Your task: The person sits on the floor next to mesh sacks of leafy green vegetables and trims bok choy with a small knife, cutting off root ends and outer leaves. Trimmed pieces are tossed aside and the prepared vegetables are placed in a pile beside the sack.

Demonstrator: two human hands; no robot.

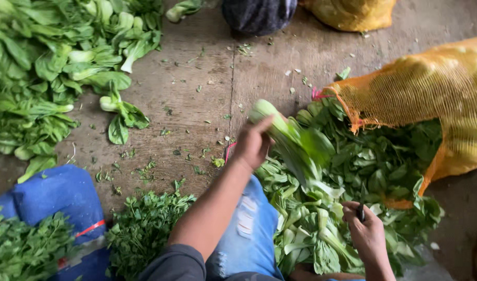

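Note:
My left hand (253,143) grips a head of pak choi (293,140) by its pale stem end and holds it out above the floor, leaves pointing right. My right hand (367,231) is closed around a dark knife handle (360,212) low over a pile of pak choi (353,171) that spills from an orange net sack (436,99). My knee in blue torn jeans (249,229) sits between both arms.
A big heap of pak choi (46,67) lies at the upper left on the concrete floor (197,88). Leafy herbs (145,226) lie by a blue sack (61,195). A dark bag (259,14) and another yellow sack (353,13) stand at the top.

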